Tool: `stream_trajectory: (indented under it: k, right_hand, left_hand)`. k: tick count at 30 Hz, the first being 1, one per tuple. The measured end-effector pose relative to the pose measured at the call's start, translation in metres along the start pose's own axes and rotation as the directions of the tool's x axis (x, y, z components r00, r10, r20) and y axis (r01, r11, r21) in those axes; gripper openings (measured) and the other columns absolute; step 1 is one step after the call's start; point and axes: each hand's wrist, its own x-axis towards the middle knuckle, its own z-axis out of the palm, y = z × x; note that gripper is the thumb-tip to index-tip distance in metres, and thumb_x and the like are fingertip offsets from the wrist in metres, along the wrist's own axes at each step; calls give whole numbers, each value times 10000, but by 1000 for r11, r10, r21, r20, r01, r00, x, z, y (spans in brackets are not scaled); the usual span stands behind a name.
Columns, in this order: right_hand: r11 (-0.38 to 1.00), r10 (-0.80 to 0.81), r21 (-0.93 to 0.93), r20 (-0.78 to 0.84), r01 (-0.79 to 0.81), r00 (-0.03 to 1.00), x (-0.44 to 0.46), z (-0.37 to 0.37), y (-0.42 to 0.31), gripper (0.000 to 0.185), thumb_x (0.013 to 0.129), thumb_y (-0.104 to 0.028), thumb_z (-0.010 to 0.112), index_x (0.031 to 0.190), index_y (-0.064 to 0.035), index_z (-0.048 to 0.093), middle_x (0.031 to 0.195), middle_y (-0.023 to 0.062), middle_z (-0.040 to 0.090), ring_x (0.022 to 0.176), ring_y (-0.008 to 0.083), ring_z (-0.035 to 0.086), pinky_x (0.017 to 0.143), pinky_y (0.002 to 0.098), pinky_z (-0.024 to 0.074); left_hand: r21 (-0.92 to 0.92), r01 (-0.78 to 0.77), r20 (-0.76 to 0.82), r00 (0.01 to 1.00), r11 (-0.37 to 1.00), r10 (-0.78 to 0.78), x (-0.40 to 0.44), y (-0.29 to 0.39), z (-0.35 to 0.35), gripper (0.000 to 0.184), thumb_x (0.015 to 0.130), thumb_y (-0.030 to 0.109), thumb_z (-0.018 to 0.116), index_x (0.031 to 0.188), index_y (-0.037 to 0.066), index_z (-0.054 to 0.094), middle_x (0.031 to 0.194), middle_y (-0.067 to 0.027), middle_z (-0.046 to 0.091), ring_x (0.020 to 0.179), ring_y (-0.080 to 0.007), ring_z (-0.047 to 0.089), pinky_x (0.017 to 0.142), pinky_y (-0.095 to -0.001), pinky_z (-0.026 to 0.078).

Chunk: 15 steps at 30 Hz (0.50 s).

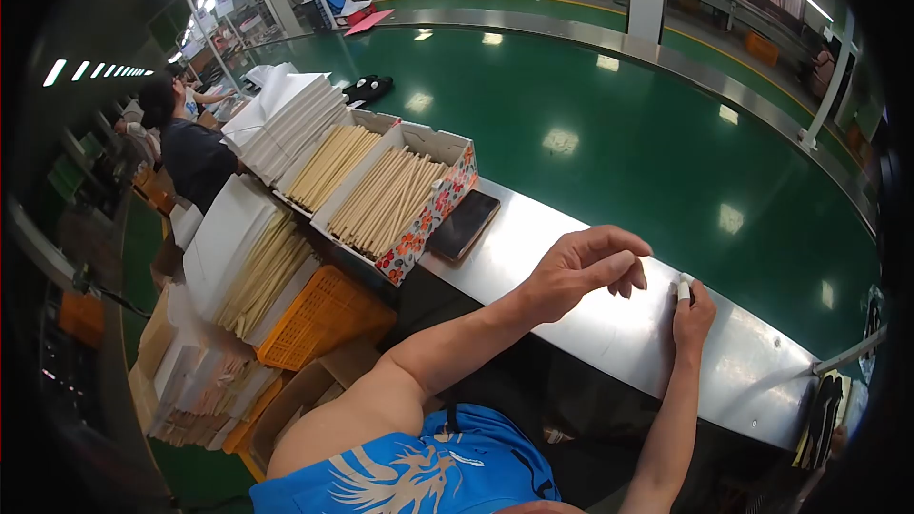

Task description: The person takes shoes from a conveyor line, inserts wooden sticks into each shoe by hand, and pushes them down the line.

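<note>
My left hand [592,271] hovers above the metal ledge, its fingers loosely curled and apart, with nothing visible between them. To its right, my right hand [695,319] is low over the same metal ledge [543,228]. Its fingers are bent close together, and a small white sleeve or piece [684,287] shows at a fingertip. I cannot tell whether that piece is worn or held. A dark phone-like slab [465,227] lies on the ledge, left of my left hand. Beside it stands a floral-sided box [447,195] filled with thin pale wooden sticks [386,200].
A green conveyor belt [514,95] runs beyond the ledge. White paper stacks [286,124], more bundled sticks [262,271] and an orange crate [324,319] crowd my left. A person in dark clothing [195,157] is farther along. A metal post [847,357] rises at the right end.
</note>
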Motion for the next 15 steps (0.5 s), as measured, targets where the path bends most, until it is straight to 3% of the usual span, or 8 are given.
stream_trajectory:
  k: [2, 4, 6, 7, 8, 10, 15]
  right_hand:
    - [1000, 16, 22, 5, -16, 1000, 0, 0, 1, 233, 1011, -72, 634, 1181, -2, 777, 970, 191, 779, 836, 279, 738, 783, 376, 558]
    - [999, -39, 34, -35, 40, 999, 0, 5, 8, 237, 1012, -69, 630, 1187, -2, 775, 978, 187, 781, 844, 273, 738, 786, 374, 558]
    - [994, -92, 48, -71, 96, 993, -1, 9, 14, 242, 1013, -67, 626, 1193, -1, 773, 987, 183, 782, 852, 266, 738, 789, 372, 558]
    - [997, -37, 60, -43, 40, 998, 3, -1, -26, 232, 1013, -66, 625, 1182, 3, 768, 967, 177, 773, 846, 259, 730, 788, 369, 555]
    - [997, 16, 70, -14, -15, 1000, 2, 1, -9, 222, 1013, -65, 624, 1171, 7, 763, 947, 171, 764, 840, 251, 721, 788, 366, 553]
    - [994, 66, 82, 30, -68, 997, 0, 8, 7, 213, 1013, -64, 623, 1160, 11, 758, 928, 165, 754, 834, 243, 713, 788, 363, 550]
    - [999, -14, 34, 21, 13, 1000, 2, 7, 20, 208, 1036, -63, 613, 1180, 22, 737, 892, 125, 725, 802, 191, 678, 756, 327, 529]
  left_hand:
    - [-297, -154, 219, 950, 942, 224, -2, 45, 14, 329, 1121, 247, 625, 1313, -16, 674, 968, -128, 752, 816, -164, 703, 771, -289, 545]
    - [-371, -171, 321, 898, 913, 299, -12, 88, 27, 397, 1092, 286, 668, 1329, -32, 658, 889, -142, 742, 725, -183, 691, 727, -307, 527]
    - [-517, -225, 324, 842, 826, 432, -19, 110, 46, 469, 1054, 347, 728, 1260, -73, 697, 835, -161, 769, 633, -210, 673, 650, -340, 506]
    - [-648, -305, 449, 587, 698, 673, 1, 107, 44, 498, 1063, 212, 703, 1374, -153, 566, 1249, -231, 723, 704, -228, 737, 669, -321, 588]
    - [-768, -253, 372, 571, 588, 732, -2, 101, 53, 510, 1059, 235, 716, 1321, -186, 594, 1221, -266, 732, 639, -218, 728, 572, -314, 579]
    - [-759, -271, 358, 586, 592, 727, -21, 136, 27, 509, 1059, 238, 716, 1317, -185, 596, 1213, -264, 732, 639, -218, 728, 573, -314, 579]
    - [-765, -268, 347, 594, 586, 726, 0, 117, 40, 508, 1061, 256, 714, 1297, -181, 609, 1170, -253, 732, 641, -218, 729, 576, -313, 580]
